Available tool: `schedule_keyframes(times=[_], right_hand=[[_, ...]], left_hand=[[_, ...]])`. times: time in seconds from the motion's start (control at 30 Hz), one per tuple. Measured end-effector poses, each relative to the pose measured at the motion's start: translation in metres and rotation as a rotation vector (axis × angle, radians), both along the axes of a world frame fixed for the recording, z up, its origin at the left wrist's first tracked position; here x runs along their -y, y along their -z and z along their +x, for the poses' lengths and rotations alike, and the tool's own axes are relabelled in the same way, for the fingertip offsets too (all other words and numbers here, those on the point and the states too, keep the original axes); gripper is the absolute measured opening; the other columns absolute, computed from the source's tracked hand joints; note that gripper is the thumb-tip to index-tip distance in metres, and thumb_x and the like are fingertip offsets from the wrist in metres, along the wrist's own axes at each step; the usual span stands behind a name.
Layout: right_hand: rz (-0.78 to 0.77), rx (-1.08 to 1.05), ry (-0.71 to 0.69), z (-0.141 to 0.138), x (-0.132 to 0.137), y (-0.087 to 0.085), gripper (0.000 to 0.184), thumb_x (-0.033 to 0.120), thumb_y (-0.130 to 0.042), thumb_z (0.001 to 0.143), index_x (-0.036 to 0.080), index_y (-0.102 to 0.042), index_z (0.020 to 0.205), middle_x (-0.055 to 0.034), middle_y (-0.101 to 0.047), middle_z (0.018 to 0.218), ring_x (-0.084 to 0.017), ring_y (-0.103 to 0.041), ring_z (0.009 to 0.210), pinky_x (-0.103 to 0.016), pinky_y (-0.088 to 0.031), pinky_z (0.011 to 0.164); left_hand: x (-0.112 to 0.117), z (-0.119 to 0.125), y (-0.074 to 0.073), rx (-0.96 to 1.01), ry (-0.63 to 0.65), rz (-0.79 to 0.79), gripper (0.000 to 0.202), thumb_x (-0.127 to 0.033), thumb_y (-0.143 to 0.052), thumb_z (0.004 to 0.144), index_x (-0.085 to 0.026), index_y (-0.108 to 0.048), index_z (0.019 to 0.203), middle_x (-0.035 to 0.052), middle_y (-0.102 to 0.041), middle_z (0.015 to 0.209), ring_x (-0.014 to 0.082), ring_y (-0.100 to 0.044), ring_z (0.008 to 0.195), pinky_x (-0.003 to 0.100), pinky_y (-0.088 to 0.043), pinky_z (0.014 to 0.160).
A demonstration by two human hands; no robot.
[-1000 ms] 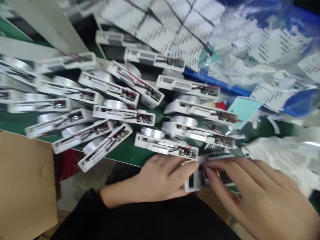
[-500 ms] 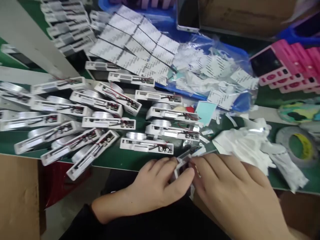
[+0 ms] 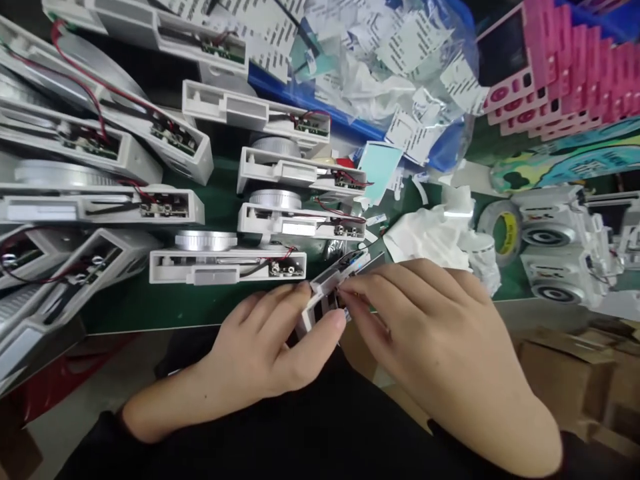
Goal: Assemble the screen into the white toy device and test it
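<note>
Both my hands meet over the front edge of the green mat, holding a small white plastic housing (image 3: 327, 293) between them. My left hand (image 3: 255, 343) grips its lower end, and the fingertips of my right hand (image 3: 420, 323) pinch its upper part. Inside the housing, dark openings and a small blue-lit part show, though my fingers hide much of it. Just above my left hand lies a white housing (image 3: 227, 267) with a silver disc, a small circuit board and red wires. Several similar units (image 3: 295, 223) crowd the green mat (image 3: 120, 313).
A clear bag of printed labels (image 3: 385, 73) lies on a blue tray beyond the units, with a teal sheet (image 3: 377, 170) beside it. To the right are crumpled white wrapping (image 3: 430, 237), a tape roll (image 3: 505, 233), white assemblies (image 3: 560, 247) and stacked pink devices (image 3: 565, 73). Cardboard (image 3: 565, 380) sits below the mat.
The view has swung and moved closer, so the units look larger and the table appears turned. My hands have shifted their hold slightly, and the white housing now tilts up to the right.
</note>
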State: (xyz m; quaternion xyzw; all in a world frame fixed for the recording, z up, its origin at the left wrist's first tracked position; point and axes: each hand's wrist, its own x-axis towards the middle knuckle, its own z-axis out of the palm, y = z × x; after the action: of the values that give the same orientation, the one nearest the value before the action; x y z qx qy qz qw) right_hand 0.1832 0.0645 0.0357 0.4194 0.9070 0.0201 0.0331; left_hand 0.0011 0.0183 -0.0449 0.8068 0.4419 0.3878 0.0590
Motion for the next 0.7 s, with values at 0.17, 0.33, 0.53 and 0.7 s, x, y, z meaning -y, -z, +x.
schedule_keyframes(times=[0.17,0.33,0.53,0.7], right_hand=[[-0.001,0.035,-0.008,-0.0021,0.0003,-0.0027,0.015,0.006,-0.06,0.086,0.016,-0.07,0.081,-0.0023,-0.069,0.071,-0.025,-0.061,0.067,-0.034,-0.03,0.063],[-0.044,0.069,-0.036,-0.0029,-0.0015,-0.0072,0.015,0.005,-0.059,0.083,0.016,-0.069,0.081,-0.0038,-0.069,0.073,-0.024,-0.06,0.065,-0.034,-0.031,0.065],[-0.064,0.043,-0.034,-0.0047,-0.0052,-0.0053,0.019,0.014,-0.059,0.09,0.019,-0.063,0.073,-0.0023,-0.064,0.068,-0.024,-0.058,0.065,-0.035,-0.03,0.063],[-0.063,-0.005,-0.002,-0.0054,-0.0028,-0.0005,0.02,0.016,-0.059,0.093,0.018,-0.064,0.074,-0.0013,-0.062,0.066,-0.023,-0.057,0.067,-0.035,-0.031,0.063]], left_hand=[[-0.0018,0.0003,-0.0037,0.008,-0.014,-0.031,0.009,-0.02,-0.057,0.096,-0.021,-0.057,0.106,0.0079,-0.079,0.092,0.02,-0.078,0.08,0.028,-0.06,0.061],[-0.0002,0.001,-0.0046,0.024,-0.042,-0.179,0.02,-0.013,-0.047,0.096,-0.017,-0.061,0.11,0.0028,-0.081,0.092,0.0133,-0.077,0.079,0.023,-0.059,0.066],[0.0042,0.0017,-0.0007,0.005,-0.048,-0.142,0.022,-0.011,-0.05,0.092,-0.012,-0.061,0.111,0.0025,-0.081,0.092,0.0137,-0.076,0.082,0.025,-0.056,0.069],[0.004,-0.0011,0.0015,0.018,-0.002,-0.153,0.025,-0.011,-0.053,0.091,-0.011,-0.062,0.114,0.0047,-0.081,0.095,0.0153,-0.076,0.087,0.026,-0.056,0.07]])
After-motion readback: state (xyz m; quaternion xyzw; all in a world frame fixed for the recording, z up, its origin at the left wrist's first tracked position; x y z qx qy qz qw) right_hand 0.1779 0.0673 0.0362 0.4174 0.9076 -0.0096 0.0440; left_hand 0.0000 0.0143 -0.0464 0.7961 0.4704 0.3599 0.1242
